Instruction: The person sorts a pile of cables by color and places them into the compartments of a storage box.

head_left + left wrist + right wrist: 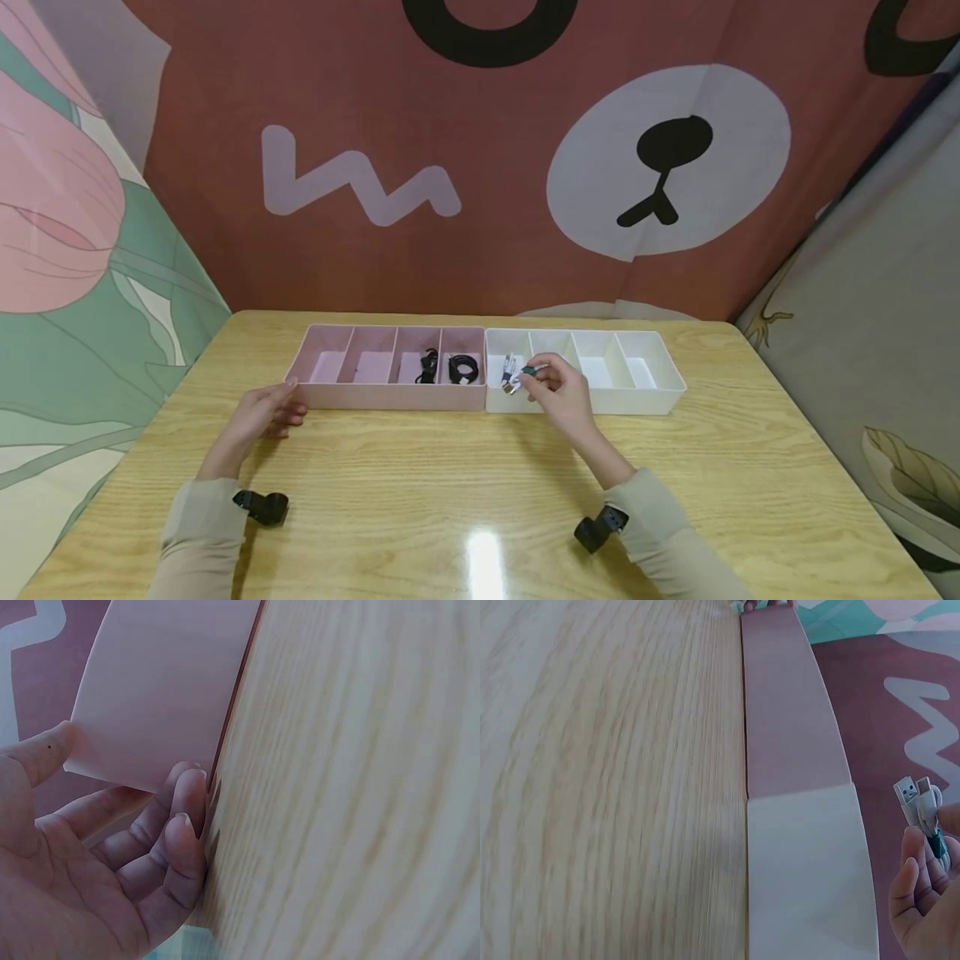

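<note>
My right hand pinches a coiled white USB cable over the leftmost compartment of the white divided box. In the right wrist view the cable shows two metal plugs and a green tie round its coil. Behind it, another white bundle appears inside that compartment, partly hidden. At the left end of the pink divided box, my left hand rests on the front corner. The left wrist view has the thumb touching the rim and the other fingers loosely bent beside the lower corner.
Two black cables lie in the pink box: a bundled one in the third compartment and a coil in the rightmost. Both boxes stand end to end on the wooden table, near its back edge. Printed cloth hangs behind.
</note>
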Action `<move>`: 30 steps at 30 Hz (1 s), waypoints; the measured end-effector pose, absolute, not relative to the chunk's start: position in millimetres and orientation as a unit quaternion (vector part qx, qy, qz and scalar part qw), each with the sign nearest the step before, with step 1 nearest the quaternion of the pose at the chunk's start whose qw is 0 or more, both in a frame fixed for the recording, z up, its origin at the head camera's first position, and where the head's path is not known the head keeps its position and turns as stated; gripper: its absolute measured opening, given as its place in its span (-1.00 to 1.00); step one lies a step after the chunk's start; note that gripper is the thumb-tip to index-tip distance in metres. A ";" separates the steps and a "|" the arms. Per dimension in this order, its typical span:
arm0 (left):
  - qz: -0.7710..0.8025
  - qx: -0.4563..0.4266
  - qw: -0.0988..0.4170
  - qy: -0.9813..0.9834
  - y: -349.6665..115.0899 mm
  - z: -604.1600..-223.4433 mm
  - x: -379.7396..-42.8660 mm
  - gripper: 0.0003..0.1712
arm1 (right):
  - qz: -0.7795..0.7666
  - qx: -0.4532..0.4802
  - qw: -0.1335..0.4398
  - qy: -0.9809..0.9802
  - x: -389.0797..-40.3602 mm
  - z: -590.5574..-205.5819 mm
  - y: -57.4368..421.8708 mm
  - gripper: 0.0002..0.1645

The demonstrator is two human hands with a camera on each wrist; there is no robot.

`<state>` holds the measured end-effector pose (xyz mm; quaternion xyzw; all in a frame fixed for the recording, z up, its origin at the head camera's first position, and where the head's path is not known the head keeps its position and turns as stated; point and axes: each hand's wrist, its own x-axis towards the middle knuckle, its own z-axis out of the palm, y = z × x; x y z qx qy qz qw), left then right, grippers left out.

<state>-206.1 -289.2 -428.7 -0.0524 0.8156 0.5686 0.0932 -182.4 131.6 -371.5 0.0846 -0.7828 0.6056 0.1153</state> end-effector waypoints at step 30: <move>0.574 -0.066 0.097 0.810 -288.9 -429.3 -206.4 -0.20 | 0.590 0.001 0.155 -0.792 -213.3 -394.4 212.4 -0.76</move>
